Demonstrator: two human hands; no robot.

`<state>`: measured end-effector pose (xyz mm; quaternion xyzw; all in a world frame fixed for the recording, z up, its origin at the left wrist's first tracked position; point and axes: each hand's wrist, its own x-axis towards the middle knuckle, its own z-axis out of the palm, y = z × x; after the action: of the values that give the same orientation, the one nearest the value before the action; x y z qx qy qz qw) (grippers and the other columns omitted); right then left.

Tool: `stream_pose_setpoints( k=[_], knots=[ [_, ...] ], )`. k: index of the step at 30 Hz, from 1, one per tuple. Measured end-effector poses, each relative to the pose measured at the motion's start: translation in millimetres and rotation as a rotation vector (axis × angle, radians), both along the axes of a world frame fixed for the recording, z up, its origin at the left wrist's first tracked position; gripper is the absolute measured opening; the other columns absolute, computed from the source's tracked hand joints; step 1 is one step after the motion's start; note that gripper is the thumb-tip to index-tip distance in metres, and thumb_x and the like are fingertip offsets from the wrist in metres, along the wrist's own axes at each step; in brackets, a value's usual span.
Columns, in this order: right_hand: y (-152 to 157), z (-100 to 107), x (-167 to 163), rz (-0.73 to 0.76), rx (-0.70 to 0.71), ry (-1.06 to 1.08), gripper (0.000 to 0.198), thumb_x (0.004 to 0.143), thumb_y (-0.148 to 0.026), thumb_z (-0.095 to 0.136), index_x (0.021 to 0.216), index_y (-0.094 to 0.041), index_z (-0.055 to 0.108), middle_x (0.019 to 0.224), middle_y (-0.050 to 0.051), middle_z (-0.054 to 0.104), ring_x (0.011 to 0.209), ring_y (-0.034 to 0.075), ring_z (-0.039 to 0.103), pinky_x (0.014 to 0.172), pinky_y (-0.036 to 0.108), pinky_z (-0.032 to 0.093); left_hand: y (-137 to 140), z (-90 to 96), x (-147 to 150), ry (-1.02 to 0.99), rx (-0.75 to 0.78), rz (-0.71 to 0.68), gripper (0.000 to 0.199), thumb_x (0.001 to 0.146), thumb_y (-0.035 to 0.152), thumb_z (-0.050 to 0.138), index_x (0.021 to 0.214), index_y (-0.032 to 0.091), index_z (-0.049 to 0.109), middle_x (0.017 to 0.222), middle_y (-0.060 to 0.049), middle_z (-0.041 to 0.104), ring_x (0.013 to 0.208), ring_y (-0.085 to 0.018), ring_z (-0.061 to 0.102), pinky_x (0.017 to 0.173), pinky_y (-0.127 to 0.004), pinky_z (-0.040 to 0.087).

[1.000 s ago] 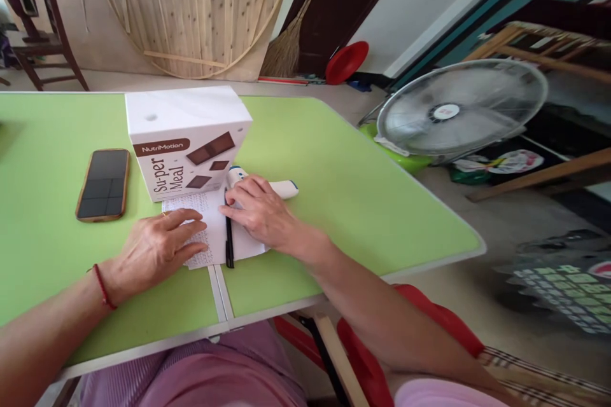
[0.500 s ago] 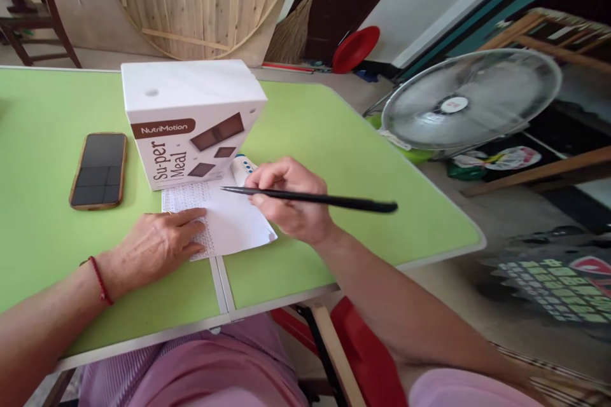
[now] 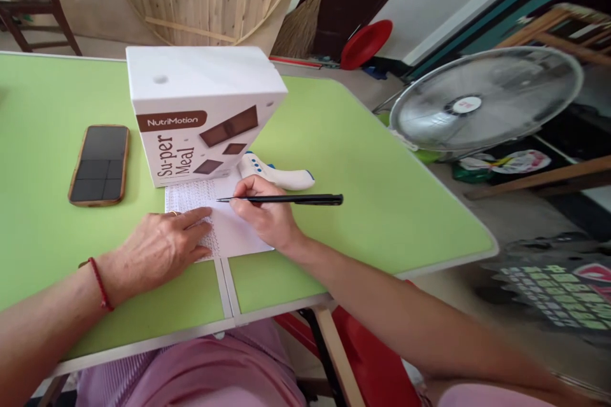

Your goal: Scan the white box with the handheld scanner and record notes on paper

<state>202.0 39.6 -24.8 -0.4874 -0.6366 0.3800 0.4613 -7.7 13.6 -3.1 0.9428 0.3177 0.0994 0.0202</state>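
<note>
My left hand (image 3: 160,247) lies flat with fingers stretched over the lower left of a sheet of paper (image 3: 243,238). Small rows of writing cover the paper's left part; its right part is blank. Between the fingers of my right hand (image 3: 270,213) is a black pen (image 3: 315,200), held nearly level with its tip pointing left, close to the edge of the written rows. Whether the tip touches the paper I cannot tell. Behind the paper stands a white box (image 3: 205,76) marked NutriMotion, covering the paper's top edge. A white and blue handheld thermometer (image 3: 291,178) lies beyond my right hand, partly hidden.
A phone (image 3: 99,165) in a brown case lies on the green table (image 3: 363,159), left of the box. Past the table's right edge stands a fan (image 3: 487,98). A red basin (image 3: 366,44) and a broom (image 3: 303,19) are at the back.
My right hand has moved left and down toward the paper with the pen, uncovering more of the thermometer. My left hand stays on the paper. The view has shifted slightly.
</note>
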Motion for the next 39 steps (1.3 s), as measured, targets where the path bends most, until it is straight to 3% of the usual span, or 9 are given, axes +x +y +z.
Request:
stream_pose_setpoints(
  k=[7, 15, 39],
  knots=[
    [0.2, -0.9, -7.1, -0.023, 0.185, -0.096, 0.012, 0.074, -0.024, 0.06, 0.066, -0.023, 0.051, 0.055, -0.006, 0.053, 0.049, 0.009, 0.044, 0.049, 0.024, 0.04, -1.2, -1.0, -0.7, -0.043, 0.044, -0.015, 0.018, 0.096, 0.029, 0.056, 0.1, 0.015, 0.068, 0.129, -0.009, 0.067, 0.078, -0.021, 0.074, 0.056, -0.029, 0.058],
    [-0.1, -6.1, -6.6, -0.025, 0.257, -0.138, 0.014, 0.077, -0.024, 0.059, 0.066, -0.023, 0.05, 0.055, -0.006, 0.054, 0.049, 0.009, 0.045, 0.048, 0.023, 0.04, -0.4, -0.9, -0.2, -0.052, 0.052, -0.012, 0.017, 0.094, 0.029, 0.06, 0.1, 0.015, 0.068, 0.128, -0.008, 0.068, 0.077, -0.022, 0.075, 0.054, -0.031, 0.059],
    [0.2, -4.4, -6.8, -0.016, 0.233, -0.142, 0.015, 0.076, -0.023, 0.058, 0.065, -0.023, 0.047, 0.054, -0.007, 0.051, 0.047, 0.009, 0.042, 0.047, 0.023, 0.037, -0.9, -2.6, -0.5, -0.055, 0.052, -0.008, 0.017, 0.093, 0.028, 0.061, 0.101, 0.015, 0.069, 0.128, -0.009, 0.067, 0.076, -0.023, 0.075, 0.055, -0.033, 0.06]
  ],
)
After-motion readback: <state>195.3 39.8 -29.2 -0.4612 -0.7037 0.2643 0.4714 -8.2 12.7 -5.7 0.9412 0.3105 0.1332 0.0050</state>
